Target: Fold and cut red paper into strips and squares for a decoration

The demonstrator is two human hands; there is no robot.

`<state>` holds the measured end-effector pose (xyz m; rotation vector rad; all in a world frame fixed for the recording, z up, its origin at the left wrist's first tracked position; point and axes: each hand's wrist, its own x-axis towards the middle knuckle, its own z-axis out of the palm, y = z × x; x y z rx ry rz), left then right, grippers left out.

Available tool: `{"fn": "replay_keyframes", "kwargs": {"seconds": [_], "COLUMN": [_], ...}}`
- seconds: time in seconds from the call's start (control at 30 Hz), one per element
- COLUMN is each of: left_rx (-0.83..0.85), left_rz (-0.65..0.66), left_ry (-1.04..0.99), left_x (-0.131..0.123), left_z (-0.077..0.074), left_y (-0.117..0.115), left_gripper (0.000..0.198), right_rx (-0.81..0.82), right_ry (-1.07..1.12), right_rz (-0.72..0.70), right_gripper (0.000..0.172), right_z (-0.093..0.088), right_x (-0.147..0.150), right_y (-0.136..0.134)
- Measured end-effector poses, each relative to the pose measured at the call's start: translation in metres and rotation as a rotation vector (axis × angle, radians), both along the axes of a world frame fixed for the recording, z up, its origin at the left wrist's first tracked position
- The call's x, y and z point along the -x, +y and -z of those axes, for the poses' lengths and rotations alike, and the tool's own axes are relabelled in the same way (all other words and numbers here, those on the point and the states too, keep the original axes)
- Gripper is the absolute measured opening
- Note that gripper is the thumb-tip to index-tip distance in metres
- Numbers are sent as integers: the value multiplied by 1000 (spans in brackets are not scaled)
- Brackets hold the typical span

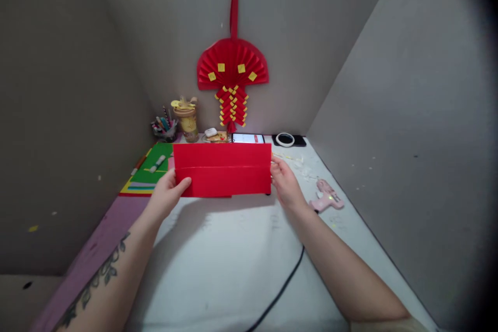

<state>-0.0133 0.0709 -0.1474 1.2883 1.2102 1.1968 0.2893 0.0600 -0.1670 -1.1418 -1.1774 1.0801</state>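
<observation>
Between my two hands a red sheet of paper [222, 166] is held up above the white table, with a crease running across its width. My left hand [168, 189] grips its left edge, the thumb lying on the front face and the other fingers mostly behind. At the right edge my right hand [286, 181] is closed on the paper, its fingertips partly hidden by the sheet. The lower edge looks uneven, with a darker red strip showing beneath the left part.
A pink glue gun [327, 196] lies at the right, near a black cable [282, 290]. Coloured paper sheets [146, 174] are stacked at the left. Behind stand a pen holder [166, 129], a cup [189, 124] and phones [249, 138]. A red paper fan decoration [233, 65] hangs on the wall.
</observation>
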Motion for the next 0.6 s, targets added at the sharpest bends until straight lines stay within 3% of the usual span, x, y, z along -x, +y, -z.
{"fn": "replay_keyframes", "kwargs": {"seconds": [0.13, 0.2, 0.27, 0.37, 0.6], "left_rx": [-93, -179, -226, -242, -153], "left_rz": [94, 113, 157, 188, -12], "left_ry": [198, 301, 373, 365, -121], "left_x": [-2, -2, -3, -8, -23], "left_z": [-28, -46, -60, -67, -49], "left_y": [21, 29, 35, 41, 60], "left_gripper": [48, 44, 39, 33, 46], "right_rx": [-255, -310, -228, -36, 156], "right_ry": [-373, -580, -627, -469, 158], "right_rz": [275, 188, -18, -188, -351], "right_gripper": [69, 61, 39, 19, 22], "right_z": [-39, -56, -66, -71, -63], "right_x": [-1, 6, 14, 22, 18], "right_y": [15, 16, 15, 12, 17]}}
